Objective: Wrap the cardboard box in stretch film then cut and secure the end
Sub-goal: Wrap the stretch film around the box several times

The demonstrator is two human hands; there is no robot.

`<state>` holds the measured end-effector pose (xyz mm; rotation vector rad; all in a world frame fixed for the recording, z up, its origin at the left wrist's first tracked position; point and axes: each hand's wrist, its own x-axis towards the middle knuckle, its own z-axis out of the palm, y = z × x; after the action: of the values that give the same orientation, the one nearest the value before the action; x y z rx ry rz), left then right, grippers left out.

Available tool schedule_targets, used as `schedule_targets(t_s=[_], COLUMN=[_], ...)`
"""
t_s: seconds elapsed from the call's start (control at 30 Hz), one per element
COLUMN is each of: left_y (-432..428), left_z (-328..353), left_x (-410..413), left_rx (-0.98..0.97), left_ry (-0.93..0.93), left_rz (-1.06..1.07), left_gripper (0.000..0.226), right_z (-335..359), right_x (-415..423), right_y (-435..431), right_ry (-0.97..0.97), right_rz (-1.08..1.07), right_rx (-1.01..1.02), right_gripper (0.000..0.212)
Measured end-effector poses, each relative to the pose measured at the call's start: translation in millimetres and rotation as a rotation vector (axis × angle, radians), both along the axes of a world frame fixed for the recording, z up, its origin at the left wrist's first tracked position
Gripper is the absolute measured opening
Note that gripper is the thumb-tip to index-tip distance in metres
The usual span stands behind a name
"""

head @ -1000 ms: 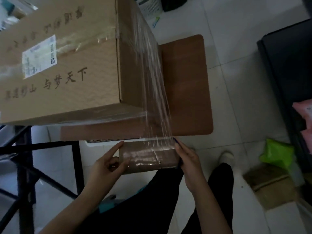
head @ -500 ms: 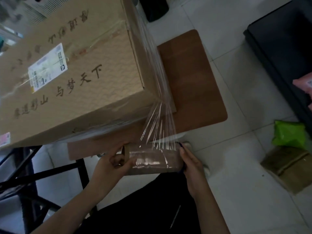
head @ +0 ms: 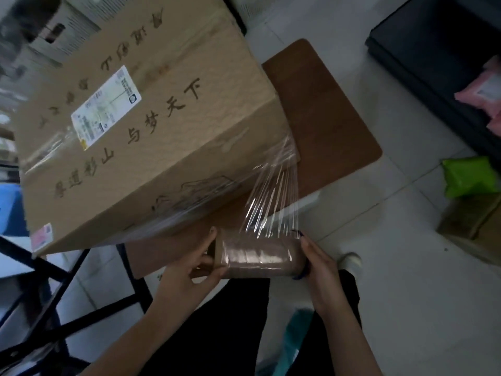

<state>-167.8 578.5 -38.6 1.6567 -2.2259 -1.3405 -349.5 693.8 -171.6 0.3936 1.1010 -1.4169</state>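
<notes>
The cardboard box sits on the table, far and left of my hands. The film roll lies between my left hand and right hand, near me, film running up to the box's right corner.

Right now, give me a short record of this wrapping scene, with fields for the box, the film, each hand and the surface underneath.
box: large brown cardboard box with a white shipping label, film already over its near right corner
film: clear stretch film stretched taut from the box corner to the roll, uncut
left hand: holds the roll's left end
right hand: holds the roll's right end
surface: brown wooden tabletop, the box overhanging its near edge
</notes>
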Motion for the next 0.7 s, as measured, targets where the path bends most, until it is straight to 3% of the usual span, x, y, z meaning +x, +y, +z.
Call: schedule_targets(t_s=[0.2,0.7], left_y=[-67.3,-104.6], left_z=[-7.3,-22.2], left_x=[67.1,185.9], left_rx=[-0.035,0.042], left_ry=[-0.048,-0.024], left_rz=[-0.294,-0.540], left_gripper=[0.085,0.080], right_z=[-0.9,-10.8], right_x=[87.8,257.9], right_y=[-40.3,-29.4], right_ry=[0.036,0.059], right_rz=[-0.162,-0.445], right_rx=[0.034,0.116], right_gripper=[0.027,0.036])
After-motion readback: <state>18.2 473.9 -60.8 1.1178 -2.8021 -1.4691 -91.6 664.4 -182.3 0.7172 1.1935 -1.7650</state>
